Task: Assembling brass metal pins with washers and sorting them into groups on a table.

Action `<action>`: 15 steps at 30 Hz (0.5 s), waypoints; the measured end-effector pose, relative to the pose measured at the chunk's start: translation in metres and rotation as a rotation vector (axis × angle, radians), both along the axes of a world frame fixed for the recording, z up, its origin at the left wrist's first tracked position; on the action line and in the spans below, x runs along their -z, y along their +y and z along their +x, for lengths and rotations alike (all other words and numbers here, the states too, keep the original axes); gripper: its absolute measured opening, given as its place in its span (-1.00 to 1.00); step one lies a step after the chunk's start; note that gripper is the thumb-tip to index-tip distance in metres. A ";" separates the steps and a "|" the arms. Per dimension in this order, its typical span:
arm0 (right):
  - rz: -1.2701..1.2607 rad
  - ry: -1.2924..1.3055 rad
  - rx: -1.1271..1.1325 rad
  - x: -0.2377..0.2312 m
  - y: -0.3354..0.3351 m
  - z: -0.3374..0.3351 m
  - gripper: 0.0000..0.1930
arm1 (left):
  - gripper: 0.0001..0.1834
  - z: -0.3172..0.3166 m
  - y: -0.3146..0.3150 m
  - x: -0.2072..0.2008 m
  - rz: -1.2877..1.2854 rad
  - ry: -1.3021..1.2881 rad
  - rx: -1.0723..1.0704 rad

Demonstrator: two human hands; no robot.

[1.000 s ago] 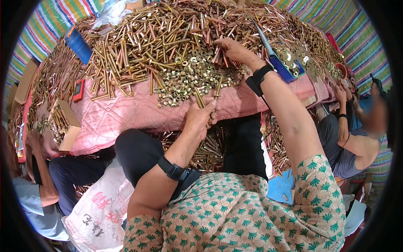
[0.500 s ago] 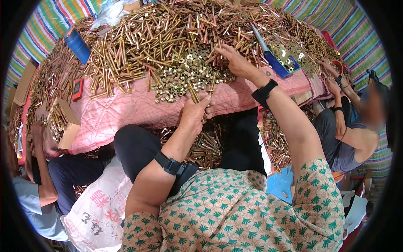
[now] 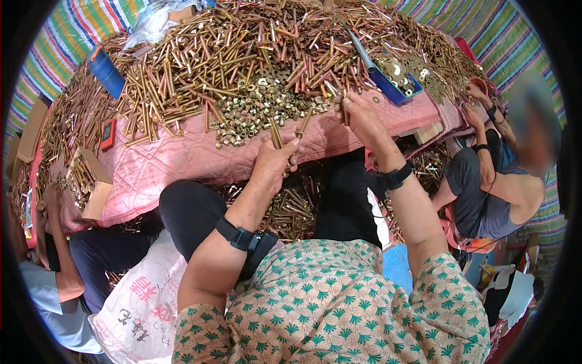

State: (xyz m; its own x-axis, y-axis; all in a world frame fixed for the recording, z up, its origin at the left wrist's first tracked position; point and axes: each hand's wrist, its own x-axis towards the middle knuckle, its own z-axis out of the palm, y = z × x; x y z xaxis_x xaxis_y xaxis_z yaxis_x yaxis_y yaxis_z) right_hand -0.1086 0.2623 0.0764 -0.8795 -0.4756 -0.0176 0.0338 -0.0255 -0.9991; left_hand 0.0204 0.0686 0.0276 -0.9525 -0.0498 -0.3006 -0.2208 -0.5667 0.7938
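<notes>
My left hand (image 3: 274,165) is closed round several brass-coloured bolts (image 3: 276,134) in front of the pink cloth's edge. One bolt (image 3: 304,124) slants up between its thumb and fingers, apart from the others. Just to the right, my right hand (image 3: 364,119) pinches a slim upright metal piece (image 3: 345,108); whether it is a bolt or a sleeve I cannot tell. Small nuts (image 3: 244,120) lie heaped beyond my left hand. Copper-coloured sleeves (image 3: 310,68) and long bolts (image 3: 182,79) form a large pile behind them.
A blue tray of washers (image 3: 395,85) stands beyond my right hand. The pink quilted cloth (image 3: 157,167) covers the near edge. At left are a blue cup (image 3: 106,74), a red device (image 3: 108,134) and an open carton (image 3: 100,188). Co-workers sit on both sides.
My right hand has drawn back from the pile toward me, its fingers closing on a slim metal piece. My left hand keeps its bolts nearly in place.
</notes>
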 end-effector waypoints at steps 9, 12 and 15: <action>-0.189 0.084 0.188 -0.009 0.001 0.025 -0.84 | -0.73 0.005 0.000 -0.007 -0.146 0.024 0.091; -0.326 0.000 0.213 -0.009 0.005 0.026 -0.84 | -0.75 0.006 0.003 -0.011 -0.172 0.027 0.101; -0.298 -0.009 0.177 -0.011 0.002 0.032 -0.84 | -0.76 0.007 0.002 -0.009 -0.196 0.022 0.122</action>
State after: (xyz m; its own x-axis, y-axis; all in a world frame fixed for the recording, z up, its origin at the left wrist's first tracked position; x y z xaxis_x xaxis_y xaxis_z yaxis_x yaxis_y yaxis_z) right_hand -0.0765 0.2644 0.0877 -0.9491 -0.3016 0.0905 0.0121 -0.3223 -0.9466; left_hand 0.0270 0.0707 0.0361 -0.9612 0.0106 -0.2757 -0.2598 -0.3712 0.8914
